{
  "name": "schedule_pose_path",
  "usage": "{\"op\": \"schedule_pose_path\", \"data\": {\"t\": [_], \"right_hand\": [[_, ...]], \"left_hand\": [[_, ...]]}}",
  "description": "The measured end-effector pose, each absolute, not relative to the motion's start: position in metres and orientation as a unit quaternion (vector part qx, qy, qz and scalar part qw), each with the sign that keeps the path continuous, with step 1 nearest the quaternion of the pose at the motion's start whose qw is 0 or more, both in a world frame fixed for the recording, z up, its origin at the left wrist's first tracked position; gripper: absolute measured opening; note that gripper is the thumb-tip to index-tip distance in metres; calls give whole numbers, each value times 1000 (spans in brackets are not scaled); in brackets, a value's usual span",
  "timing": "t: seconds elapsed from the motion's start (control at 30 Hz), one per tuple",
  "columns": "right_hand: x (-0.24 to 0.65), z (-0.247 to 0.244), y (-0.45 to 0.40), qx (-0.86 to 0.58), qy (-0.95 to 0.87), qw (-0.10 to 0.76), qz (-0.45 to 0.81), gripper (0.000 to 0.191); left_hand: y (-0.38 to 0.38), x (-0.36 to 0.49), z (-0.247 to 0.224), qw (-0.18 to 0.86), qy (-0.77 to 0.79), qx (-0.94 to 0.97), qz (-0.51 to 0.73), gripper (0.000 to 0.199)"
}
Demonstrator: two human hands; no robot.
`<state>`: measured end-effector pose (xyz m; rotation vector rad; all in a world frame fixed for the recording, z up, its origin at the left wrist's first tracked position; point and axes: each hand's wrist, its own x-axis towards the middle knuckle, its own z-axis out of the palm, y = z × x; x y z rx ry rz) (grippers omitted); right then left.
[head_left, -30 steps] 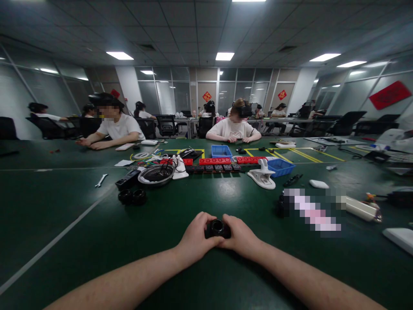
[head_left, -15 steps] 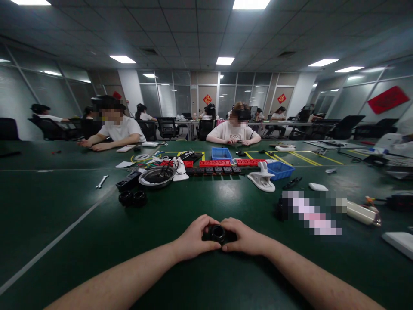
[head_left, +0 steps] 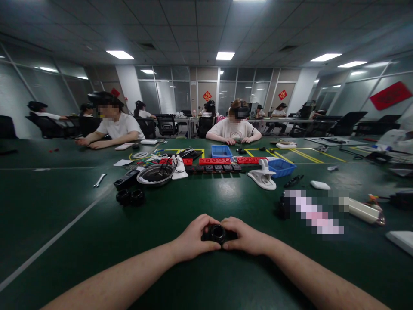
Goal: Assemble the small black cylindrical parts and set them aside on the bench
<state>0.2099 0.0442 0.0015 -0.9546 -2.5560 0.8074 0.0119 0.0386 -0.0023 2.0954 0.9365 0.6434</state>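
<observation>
A glossy black hollow round part (head_left: 217,233) stands on the green table close in front of me, its opening facing up and toward me. My left hand (head_left: 196,237) curls around its left side, thumb at the front and fingers at the back. From the right, my right hand (head_left: 243,237) grips it in the same way, with the fingertips of both hands almost meeting. The part's lower sides are hidden by the hands and shadow. Two similar black round parts (head_left: 130,197) sit side by side farther off to the left.
Beyond lie a metal bowl (head_left: 155,183), red socket strips (head_left: 215,161), a white clip-like stand (head_left: 263,175) and blue trays (head_left: 280,168). A wrench (head_left: 100,180) is at left, a cream cylinder (head_left: 363,211) at right. Two people (head_left: 234,129) (head_left: 112,125) sit across the table.
The camera view has shifted slightly. Both hands keep their hold on the black round part, which stays in about the same place.
</observation>
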Motion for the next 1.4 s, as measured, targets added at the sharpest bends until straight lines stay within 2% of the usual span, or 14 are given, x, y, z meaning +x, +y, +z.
{"op": "schedule_pose_path", "data": {"t": [0.3, 0.43, 0.57, 0.67, 0.8, 0.97, 1.17, 1.4], "right_hand": [[210, -3, 46, -334, -884, 159, 285, 24], [208, -7, 44, -390, -859, 166, 287, 27], [195, -11, 36, -482, -828, 174, 229, 34], [184, -12, 27, -545, -807, 165, 155, 31], [181, -6, 22, -544, -818, 160, 91, 35], [196, 1, 30, -414, -861, 178, 237, 52], [206, 1, 40, -359, -865, 163, 311, 31], [208, 0, 42, -345, -870, 161, 313, 27]], "left_hand": [[39, 11, -4, 381, 363, 811, 255, 37], [33, 17, -5, 361, 397, 799, 272, 36], [21, 24, -6, 322, 470, 761, 312, 35], [19, 26, -6, 311, 492, 747, 322, 32], [25, 23, -6, 318, 469, 760, 318, 33], [35, 15, -3, 359, 400, 796, 280, 34], [37, 12, -3, 364, 383, 806, 268, 36], [37, 12, -4, 366, 380, 806, 268, 36]]}}
